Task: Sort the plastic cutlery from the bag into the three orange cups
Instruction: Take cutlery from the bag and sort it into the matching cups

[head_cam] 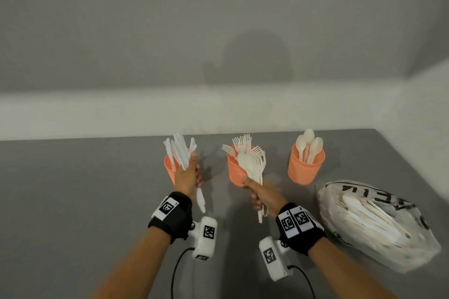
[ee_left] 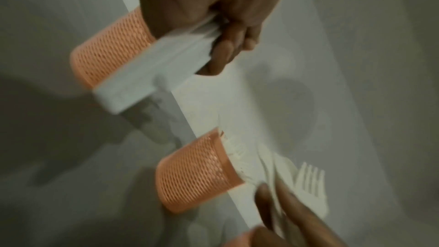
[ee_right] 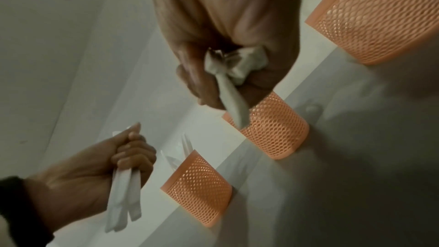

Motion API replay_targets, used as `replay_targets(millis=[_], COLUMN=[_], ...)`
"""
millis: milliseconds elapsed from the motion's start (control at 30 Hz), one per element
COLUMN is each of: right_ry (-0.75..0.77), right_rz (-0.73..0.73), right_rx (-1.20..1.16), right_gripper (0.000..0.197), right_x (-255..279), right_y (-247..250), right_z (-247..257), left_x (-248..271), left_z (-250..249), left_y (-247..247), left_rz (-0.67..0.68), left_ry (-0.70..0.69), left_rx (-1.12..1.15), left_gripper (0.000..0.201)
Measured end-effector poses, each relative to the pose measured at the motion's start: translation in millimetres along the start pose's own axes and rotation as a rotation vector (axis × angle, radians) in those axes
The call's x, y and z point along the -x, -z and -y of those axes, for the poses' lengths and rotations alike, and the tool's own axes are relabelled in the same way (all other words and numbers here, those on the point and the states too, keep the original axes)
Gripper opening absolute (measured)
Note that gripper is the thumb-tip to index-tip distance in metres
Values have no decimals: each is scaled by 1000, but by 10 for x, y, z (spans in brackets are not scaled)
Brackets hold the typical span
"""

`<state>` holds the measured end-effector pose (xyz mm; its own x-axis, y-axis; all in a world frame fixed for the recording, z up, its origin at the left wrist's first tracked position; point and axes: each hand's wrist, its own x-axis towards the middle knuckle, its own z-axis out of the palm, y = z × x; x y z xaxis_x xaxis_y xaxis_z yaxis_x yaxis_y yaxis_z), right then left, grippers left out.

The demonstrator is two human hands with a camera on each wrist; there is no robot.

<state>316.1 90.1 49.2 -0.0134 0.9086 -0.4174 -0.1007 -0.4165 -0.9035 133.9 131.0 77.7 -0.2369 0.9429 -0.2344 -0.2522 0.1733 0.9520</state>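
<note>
Both forearms reach forward over the grey table (head_cam: 73, 189), each with a black wrist strap bearing printed markers and a white camera unit below it. We take the middle cup (head_cam: 237, 172) as our landmark. It is an orange mesh cup holding white plastic forks, tines up.

Left of the middle cup stands the left cup (head_cam: 170, 167), holding white plastic knives. Right of the middle cup, and apart from it, stands the right cup (head_cam: 305, 167), holding cream spoons, bowls up. Further right of that cup, and nearer to us, a clear plastic bag (head_cam: 379, 223) with black lettering lies on its side, with more white cutlery showing through it.

Our left hand (head_cam: 187, 177) is raised in front of the left cup, fingers curled round a bundle of knives (head_cam: 181, 153) whose blades fan out above the fist; the handles stick out below it. In the left wrist view the handles are blurred.

Our right hand (head_cam: 263, 195) is raised just in front of the middle cup, fingers closed round a mixed bunch of forks and spoons (head_cam: 254, 165), heads upward and overlapping the cup's rim in the head view. We cannot tell whether the bunch touches the cup.
</note>
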Motion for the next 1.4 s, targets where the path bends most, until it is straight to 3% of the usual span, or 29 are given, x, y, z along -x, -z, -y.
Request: replay_targets(millis=[167,300,467,633,733,900,1000,1067,1167,1233,1300,1400], right_ry=[-24,-18,-17,-2,-3,30,81,150,248,287,319,339], right_rz=[53,85,63,26,8,0,-29,-90,-249,-296,-270,-257], right_rx=[-4,-4,2,34,59,94,141,199,341,437,469,435], right_gripper=[29,36,35,31,28,25,22,23,22,14,19,34], right_x=[37,109,167,166,153,145,170,169,103,40,14,63], right_y=[25,37,97,128,121,74,36,-6,-72,-105,-151,-184], right_z=[69,116,146,123,97,108,117,93,24,-15,-30,-51], left_x=[-221,-551,-819,-830,-868,-950,-813,-640,-242,52,308,492], left_z=[-420,-603,-516,-210,-163,-139,-193,-225,-194,-62,111,267], left_y=[116,149,143,180,203,263,218,124,-98,-255,-385,-498], left_rz=[-236,-314,-279,-203,-174,-83,-155,-193,-79,136,315,341], left_ry=[-129,-327,-373,-463,-572,-734,-847,-925,-748,-516,-351,-331], left_rx=[-82,-119,-232,-396,-567,-920,-979,-899,-681,-671,-677,-636], left_gripper=[36,47,53,14,25,24,39,33,20,18,21,19])
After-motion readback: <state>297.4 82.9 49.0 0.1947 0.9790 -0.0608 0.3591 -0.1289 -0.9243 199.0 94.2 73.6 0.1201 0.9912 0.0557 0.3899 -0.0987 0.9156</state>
